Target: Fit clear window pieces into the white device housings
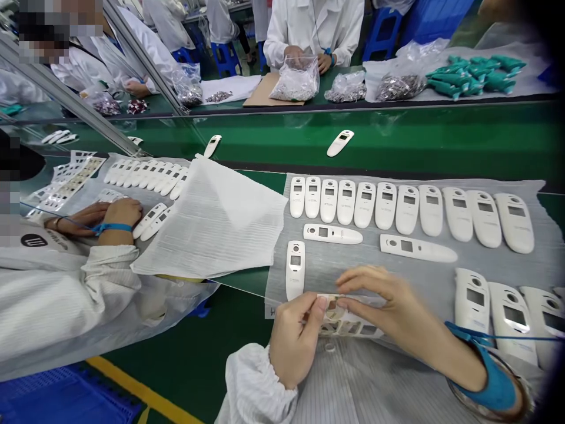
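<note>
My left hand (293,335) pinches a small sheet of stickers (351,328) at its left end, thumb on top. Clear and dark rectangular stickers show on the sheet. My right hand (386,300), with a blue wrist strap (488,371), has its thumb and fingertips at the sheet's upper edge; whether a single sticker is between them I cannot make out. Just beyond the hands lie a white thermometer-like housing (295,271) with a small window, placed lengthwise, and two more housings (333,234) (418,248) turned sideways.
Behind stands a row of several white housings (386,206) on a grey sheet (339,259); more housings (472,300) lie at right. White foam sheets (216,224) separate a co-worker's hands (117,215) at left. Across the green conveyor (273,138), another person handles a bag of parts (295,79).
</note>
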`<state>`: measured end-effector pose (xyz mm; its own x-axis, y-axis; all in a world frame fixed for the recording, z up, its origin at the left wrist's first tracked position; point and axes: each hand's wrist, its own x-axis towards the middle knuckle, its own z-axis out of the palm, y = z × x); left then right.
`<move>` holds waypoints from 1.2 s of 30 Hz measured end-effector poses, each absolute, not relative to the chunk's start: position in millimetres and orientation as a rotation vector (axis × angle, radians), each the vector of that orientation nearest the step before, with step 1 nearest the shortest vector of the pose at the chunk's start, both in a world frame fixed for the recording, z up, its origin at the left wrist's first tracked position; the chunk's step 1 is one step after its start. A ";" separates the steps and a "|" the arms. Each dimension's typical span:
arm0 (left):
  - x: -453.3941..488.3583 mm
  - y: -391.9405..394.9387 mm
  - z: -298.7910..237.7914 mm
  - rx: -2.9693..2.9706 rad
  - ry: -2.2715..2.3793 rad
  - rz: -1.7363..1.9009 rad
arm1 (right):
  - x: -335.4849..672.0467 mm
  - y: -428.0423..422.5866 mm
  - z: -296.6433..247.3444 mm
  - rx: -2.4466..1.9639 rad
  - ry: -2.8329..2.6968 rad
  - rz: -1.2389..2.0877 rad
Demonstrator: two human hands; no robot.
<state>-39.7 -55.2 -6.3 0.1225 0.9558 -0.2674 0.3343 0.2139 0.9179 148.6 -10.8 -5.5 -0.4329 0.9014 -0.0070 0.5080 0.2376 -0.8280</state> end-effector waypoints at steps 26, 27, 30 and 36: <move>-70.7 -58.0 -34.7 1.334 1.610 0.836 | 135.3 18.2 -7.7 -1.338 -1.662 1.334; -69.9 -59.7 -37.3 1.348 1.606 0.828 | 131.1 26.6 -16.0 -1.360 -1.622 1.395; -65.6 -63.8 -44.6 1.449 1.614 0.832 | 112.5 47.2 -38.9 -1.325 -1.618 1.450; -65.1 -68.8 -54.4 1.633 1.620 0.827 | 84.9 61.9 -55.8 -1.268 -1.855 1.394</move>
